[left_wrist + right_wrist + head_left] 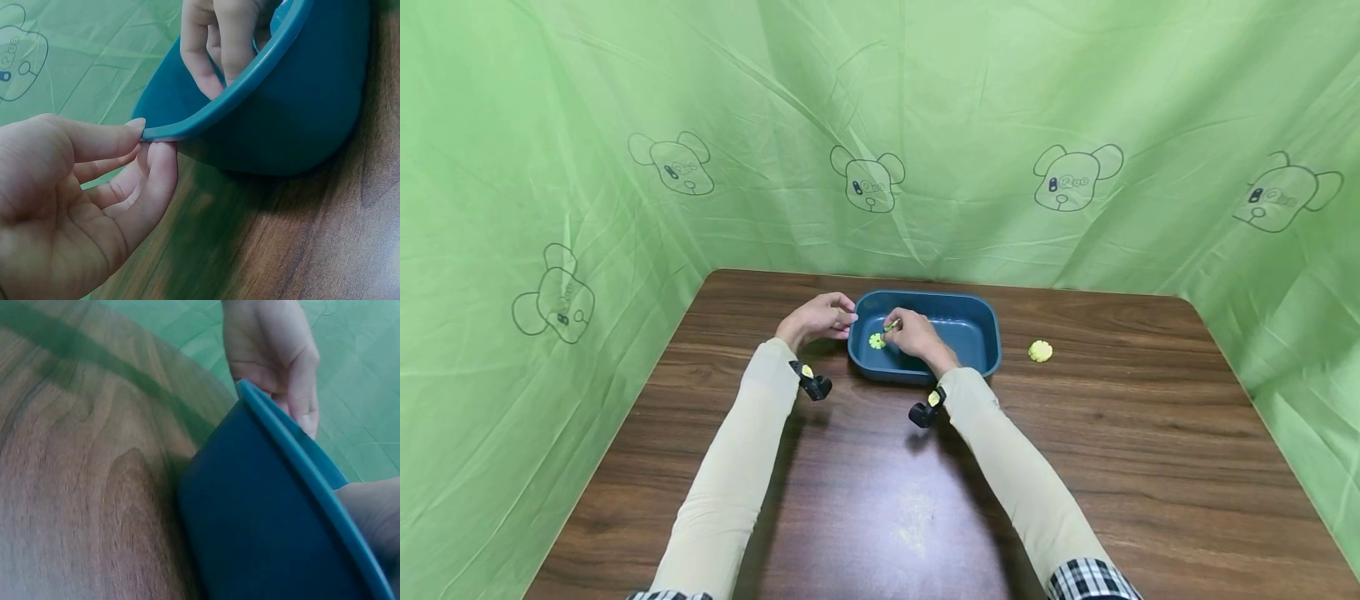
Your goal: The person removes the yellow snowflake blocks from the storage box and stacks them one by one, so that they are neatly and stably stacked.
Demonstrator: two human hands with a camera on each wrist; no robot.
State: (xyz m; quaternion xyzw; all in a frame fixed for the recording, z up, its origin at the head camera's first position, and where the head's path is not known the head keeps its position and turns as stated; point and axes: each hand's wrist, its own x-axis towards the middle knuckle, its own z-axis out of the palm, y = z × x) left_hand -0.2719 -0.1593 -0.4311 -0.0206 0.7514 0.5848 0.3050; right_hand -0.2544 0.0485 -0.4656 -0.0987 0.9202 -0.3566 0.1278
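A blue plastic basin (973, 333) rests on the wooden table. My left hand (823, 318) pinches its left rim; in the left wrist view the thumb of that hand (81, 187) lies on top of the rim (187, 128) and a fingertip is under it. Reaching over the near wall, my right hand (913, 333) is inside the basin with a small yellow-green flower-shaped piece (892, 326) between its fingertips. Another such piece (877, 341) lies on the basin floor beside those fingers. The right wrist view shows the basin's outer wall (262, 506), which hides most of the right hand (375, 515).
A pale yellow flower-shaped piece (1041, 351) lies on the table to the right of the basin. Green cloth (955, 233) with printed bear heads hangs behind the table (1150, 417) and along its sides.
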